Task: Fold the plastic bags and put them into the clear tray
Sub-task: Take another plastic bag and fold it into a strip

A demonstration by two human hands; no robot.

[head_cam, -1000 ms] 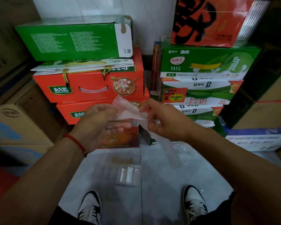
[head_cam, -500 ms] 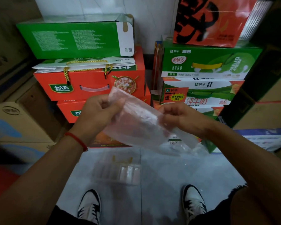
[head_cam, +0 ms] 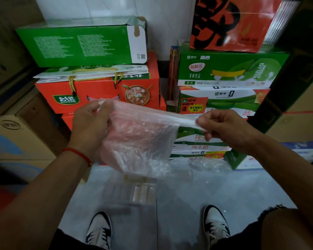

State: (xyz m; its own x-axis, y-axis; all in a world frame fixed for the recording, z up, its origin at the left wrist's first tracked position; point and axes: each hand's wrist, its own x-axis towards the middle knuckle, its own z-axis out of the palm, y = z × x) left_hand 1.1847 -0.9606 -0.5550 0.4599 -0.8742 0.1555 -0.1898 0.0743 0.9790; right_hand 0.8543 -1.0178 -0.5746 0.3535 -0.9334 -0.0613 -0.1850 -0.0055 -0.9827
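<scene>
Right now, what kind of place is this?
Probably a storeroom or shop back corner: retail cartons stacked against the wall, such as a green milk-drink case and an orange gift box, with plain cardboard boxes at the side on a tiled floor.

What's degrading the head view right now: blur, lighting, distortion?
Head view: wide-angle bending bows the stacked cartons outward at the edges; light is dim and uneven, corners dark. The clear plastic tray on the grey floor is smeared, its edges soft. The thin translucent plastic bag, pinched by the left hand and right hand, washes out the cartons behind it.
</scene>
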